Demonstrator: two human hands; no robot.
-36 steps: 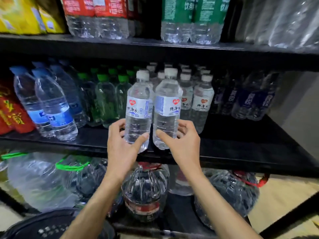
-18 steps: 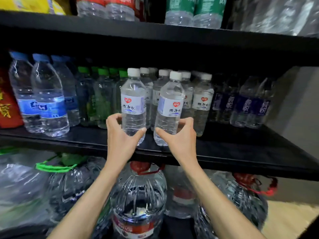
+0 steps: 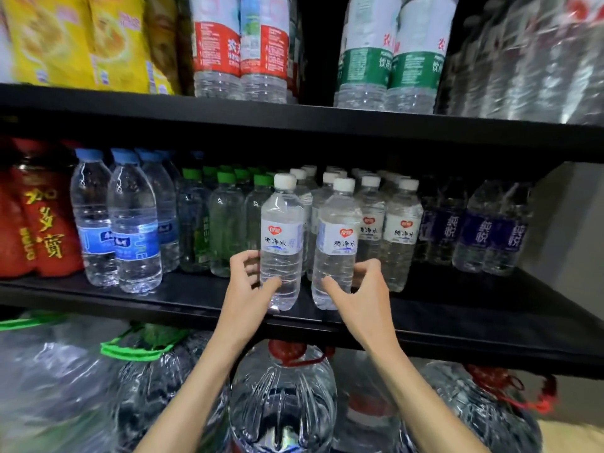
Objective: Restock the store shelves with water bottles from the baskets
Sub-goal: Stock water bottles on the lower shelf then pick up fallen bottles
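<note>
Two clear water bottles with white caps and white labels stand upright near the front of the middle black shelf (image 3: 196, 299). My left hand (image 3: 248, 295) curls round the lower part of the left bottle (image 3: 281, 237), thumb on its front. My right hand (image 3: 362, 295) curls round the lower part of the right bottle (image 3: 338, 240) in the same way. Behind them stand rows of the same white-capped bottles (image 3: 402, 223). No basket is in view.
On the same shelf are blue-capped bottles (image 3: 134, 223), green-capped bottles (image 3: 225, 223), dark-labelled bottles (image 3: 483, 230) and red drink bottles (image 3: 42, 230). Large water jugs (image 3: 284, 403) sit below. The upper shelf (image 3: 294, 119) holds red- and green-labelled bottles and yellow packs.
Both bottles moved from the shelf's front edge a little further in and now stand on it. My fingers have loosened slightly. The view has tilted upward.
</note>
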